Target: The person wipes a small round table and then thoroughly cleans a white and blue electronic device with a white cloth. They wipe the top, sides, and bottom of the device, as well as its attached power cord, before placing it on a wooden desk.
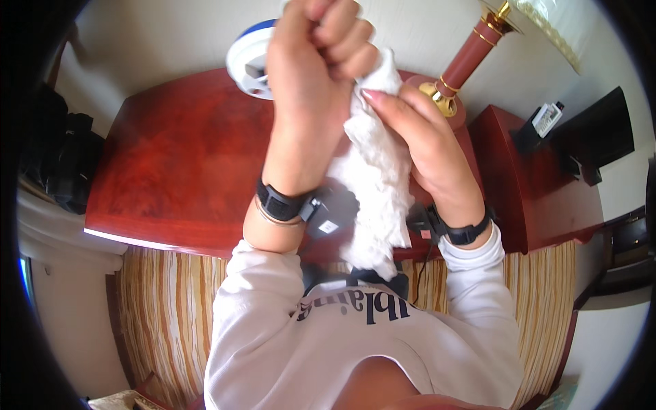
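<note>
A bunched white cloth (382, 174) hangs in long folds in front of my chest, above the front edge of the desk. My left hand (325, 51) is raised high in a fist, with the cloth's upper end at its curled fingers. Just to the right, my right hand (425, 128) pinches the cloth near its top, thumb in front and the fingers mostly hidden behind. Each wrist wears a black strap (287, 202) with a dark module. Behind my left hand stands a round white plastic object (246, 59) with a blue top, partly covered.
A glossy red wooden desk (179, 169) spans the view before me. At its back right stands a lamp (471, 56) with a red-brown column and gold fittings. A dark screen (599, 133) sits on a side cabinet (499, 169). Black bags (74, 164) are at far left.
</note>
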The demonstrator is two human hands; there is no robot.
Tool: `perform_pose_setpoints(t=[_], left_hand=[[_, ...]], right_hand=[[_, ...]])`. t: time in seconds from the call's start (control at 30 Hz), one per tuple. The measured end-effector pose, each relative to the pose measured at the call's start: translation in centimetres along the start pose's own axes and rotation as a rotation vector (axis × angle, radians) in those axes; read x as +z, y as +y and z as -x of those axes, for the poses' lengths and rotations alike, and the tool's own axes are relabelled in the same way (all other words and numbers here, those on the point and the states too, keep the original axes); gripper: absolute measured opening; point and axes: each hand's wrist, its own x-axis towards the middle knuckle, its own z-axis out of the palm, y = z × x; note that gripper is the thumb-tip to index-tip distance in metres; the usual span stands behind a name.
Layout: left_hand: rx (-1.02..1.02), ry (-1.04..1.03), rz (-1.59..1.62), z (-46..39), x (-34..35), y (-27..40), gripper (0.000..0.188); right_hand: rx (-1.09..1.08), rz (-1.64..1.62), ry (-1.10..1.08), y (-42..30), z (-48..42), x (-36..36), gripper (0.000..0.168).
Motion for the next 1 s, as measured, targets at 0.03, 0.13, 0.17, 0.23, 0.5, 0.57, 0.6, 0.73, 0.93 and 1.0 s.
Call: perform_pose_setpoints(t=[0.03,0.13,0.17,0.23,0.5,0.57,0.6,0.73,0.93,1.0], left_hand=[[0.01,-0.07,0.025,0.0,-0.4,0.2,0.03],[0.067,-0.093,0.079,0.0,-0.2,0.1,0.029],[0.104,-0.082,0.056,0.1,-0.4,0.2,0.029],[0.09,-0.154,0.137,-0.6,-1.8,2.0,0.027],[-0.015,-0.158,0.187,-2.5,-5.1,4.7,0.022],[-0.088,-0.147,0.11,-2.1,-4.2,5.3,0.022],[-0.026,-0.103,-0.14,-2.0,-3.8,4.9,0.02],[-0.15,-0.078,-0.727,-1.2,-1.6,2.7,0.035],[-0.343,-0.114,-1.153,0.1,1.3,-2.3,0.035],[-0.334,-0.072,-1.227,0.0,1.0,-2.5,0.037]], right_hand=[[-0.008,0.004,-0.008,0.1,0.3,0.0,0.022],[-0.003,0.037,-0.01,0.5,1.5,-0.1,0.02],[0.041,0.093,-0.077,1.3,2.3,-0.9,0.018],[0.043,0.152,-0.174,2.5,4.4,-2.1,0.017],[0.31,0.04,-0.023,3.4,10.1,-4.3,0.016],[0.308,0.041,0.028,2.9,10.3,-4.6,0.016],[0.254,0.037,0.104,2.2,10.1,-4.6,0.017],[0.035,0.019,0.249,1.1,8.6,-4.7,0.016],[-0.032,-0.007,0.298,-2.4,5.3,-3.8,0.016],[-0.07,0.009,0.238,-2.9,4.2,-4.3,0.02]])
